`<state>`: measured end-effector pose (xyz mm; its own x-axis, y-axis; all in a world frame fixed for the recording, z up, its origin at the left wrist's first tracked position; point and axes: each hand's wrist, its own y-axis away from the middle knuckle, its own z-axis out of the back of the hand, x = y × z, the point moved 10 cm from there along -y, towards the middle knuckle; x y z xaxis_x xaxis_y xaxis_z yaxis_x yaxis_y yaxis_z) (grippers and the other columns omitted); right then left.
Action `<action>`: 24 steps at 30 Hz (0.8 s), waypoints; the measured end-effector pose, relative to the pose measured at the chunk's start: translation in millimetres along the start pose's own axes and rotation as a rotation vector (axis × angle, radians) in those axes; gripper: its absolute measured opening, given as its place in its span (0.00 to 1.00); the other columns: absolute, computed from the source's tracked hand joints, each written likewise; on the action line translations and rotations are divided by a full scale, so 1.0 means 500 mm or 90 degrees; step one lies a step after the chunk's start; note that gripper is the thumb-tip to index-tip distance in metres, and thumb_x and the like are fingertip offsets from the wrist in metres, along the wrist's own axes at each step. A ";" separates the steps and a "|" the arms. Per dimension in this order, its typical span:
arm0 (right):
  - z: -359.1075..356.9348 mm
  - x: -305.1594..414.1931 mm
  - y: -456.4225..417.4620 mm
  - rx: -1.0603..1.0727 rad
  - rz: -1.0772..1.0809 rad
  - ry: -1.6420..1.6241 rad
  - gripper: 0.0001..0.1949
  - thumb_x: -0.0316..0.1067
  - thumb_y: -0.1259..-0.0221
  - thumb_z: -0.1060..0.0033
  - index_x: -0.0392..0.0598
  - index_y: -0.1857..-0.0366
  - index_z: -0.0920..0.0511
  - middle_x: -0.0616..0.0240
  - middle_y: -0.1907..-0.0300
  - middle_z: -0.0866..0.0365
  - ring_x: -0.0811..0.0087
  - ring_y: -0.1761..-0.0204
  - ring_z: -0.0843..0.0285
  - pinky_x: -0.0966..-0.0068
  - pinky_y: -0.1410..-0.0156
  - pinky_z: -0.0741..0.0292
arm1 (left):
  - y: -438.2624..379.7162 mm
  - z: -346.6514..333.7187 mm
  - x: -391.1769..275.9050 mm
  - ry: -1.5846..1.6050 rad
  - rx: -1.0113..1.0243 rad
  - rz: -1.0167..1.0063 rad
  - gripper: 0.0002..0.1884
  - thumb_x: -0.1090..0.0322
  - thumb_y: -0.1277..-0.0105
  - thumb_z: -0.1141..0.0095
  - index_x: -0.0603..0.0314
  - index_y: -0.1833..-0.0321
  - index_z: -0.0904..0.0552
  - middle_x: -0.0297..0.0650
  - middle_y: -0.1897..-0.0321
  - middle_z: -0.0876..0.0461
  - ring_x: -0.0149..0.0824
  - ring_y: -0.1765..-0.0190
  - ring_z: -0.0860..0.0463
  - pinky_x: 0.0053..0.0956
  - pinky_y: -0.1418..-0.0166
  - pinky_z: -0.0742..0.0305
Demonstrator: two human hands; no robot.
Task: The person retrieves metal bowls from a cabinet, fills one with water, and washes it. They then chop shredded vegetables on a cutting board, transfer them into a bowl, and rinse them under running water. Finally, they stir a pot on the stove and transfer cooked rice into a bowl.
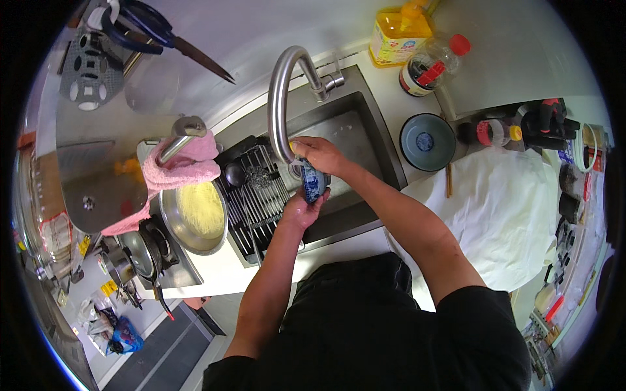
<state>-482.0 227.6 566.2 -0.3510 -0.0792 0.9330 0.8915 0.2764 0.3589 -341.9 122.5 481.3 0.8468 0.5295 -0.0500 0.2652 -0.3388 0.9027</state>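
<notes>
My left hand [304, 211] grips a small blue-patterned bowl [314, 182] from below, tilted on its side over the sink. At the bowl's upper end is my right hand [320, 155], with its fingers beside the faucet spout. A bit of yellow sponge [293, 146] shows at the right fingertips, mostly hidden. The curved steel faucet [279, 97] arches just above both hands. Beneath them lies the dark sink basin [354, 141]. A slatted drying rack [244, 210] covers its left part, holding a black ladle [235, 174] and a steel wool scrubber [259, 177].
Left of the rack stands a steel bowl [168, 222] with a pale yellow strainer or shredded food inside. A pink towel [183, 166] hangs above it. On the right are a grey-blue bowl [427, 154], chopsticks [448, 181], bottles and a white cloth [484, 215]. Scissors [181, 44] hang upper left.
</notes>
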 end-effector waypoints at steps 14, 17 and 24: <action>-0.059 0.112 0.095 -0.123 0.231 0.291 0.20 0.46 0.39 0.37 0.58 0.43 0.18 0.50 0.39 0.24 0.50 0.36 0.26 0.61 0.31 0.29 | -0.077 0.119 -0.006 0.138 0.143 0.061 0.18 0.51 0.20 0.59 0.49 0.38 0.24 0.36 0.44 0.18 0.39 0.48 0.16 0.35 0.46 0.16; -0.015 -0.024 -0.003 -0.016 0.040 0.023 0.18 0.48 0.34 0.43 0.53 0.46 0.17 0.55 0.50 0.16 0.61 0.47 0.18 0.68 0.38 0.24 | -0.034 0.057 -0.012 -0.141 -0.002 -0.009 0.17 0.52 0.19 0.61 0.49 0.39 0.24 0.38 0.47 0.17 0.41 0.53 0.14 0.38 0.53 0.15; -0.108 -0.078 0.057 0.142 -0.209 -0.743 0.23 0.50 0.26 0.55 0.42 0.45 0.18 0.57 0.50 0.13 0.64 0.52 0.14 0.69 0.39 0.20 | 0.007 -0.030 -0.074 -0.196 0.065 -0.177 0.15 0.61 0.23 0.55 0.54 0.39 0.23 0.40 0.56 0.14 0.38 0.57 0.13 0.35 0.52 0.16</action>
<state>-427.3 186.8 541.6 -0.6971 0.6952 0.1753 0.6842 0.5720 0.4524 -379.1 113.6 492.7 0.8308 0.3595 -0.4248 0.5340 -0.2998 0.7905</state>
